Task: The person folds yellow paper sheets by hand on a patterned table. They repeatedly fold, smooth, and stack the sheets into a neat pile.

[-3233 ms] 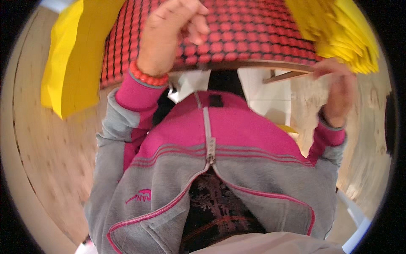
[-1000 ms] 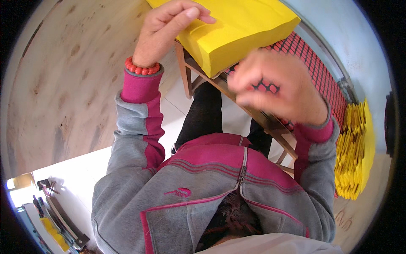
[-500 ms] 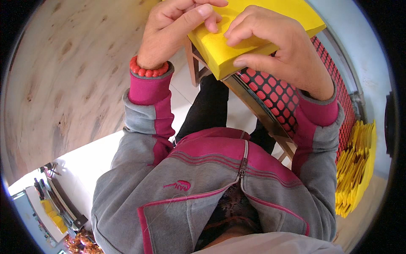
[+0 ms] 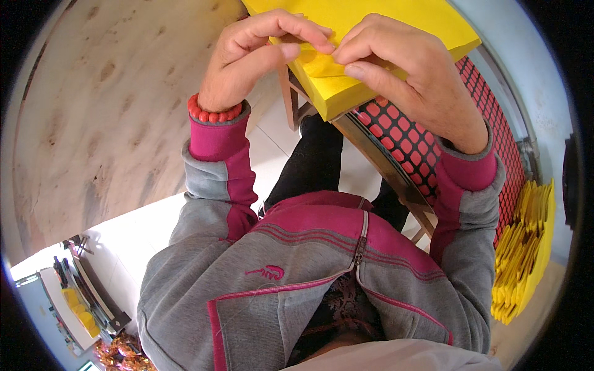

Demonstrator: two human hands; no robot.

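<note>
- We saw the left hand (image 4: 250,59) with its fingers curled, and the thumb and first finger pinched a thin yellow sheet (image 4: 312,55) at the top of the pile.
- We saw the right hand (image 4: 408,77) just beside it, fingertips pressed together on the same sheet, so that both hands met at one spot.
- The sheet lay on top of a thick yellow paper stack (image 4: 371,25), and its near corner was lifted a little between the fingers.
- The stack sat on a table with a red and black dotted cloth (image 4: 408,148), and the corner of the stack stuck out over the table edge.
- The table had a wooden frame (image 4: 377,167) under the cloth.
- A red bead bracelet (image 4: 213,113) went round the left wrist.
- The person wore a grey and pink zip jacket (image 4: 297,272) and dark trousers (image 4: 312,161).
- A second bunch of yellow paper (image 4: 526,247) lay on the right, well apart from the hands.
- A big wooden board (image 4: 105,111) filled the left side.
- A small shelf with tools (image 4: 74,297) was far off at the lower left, too small to see well.
</note>
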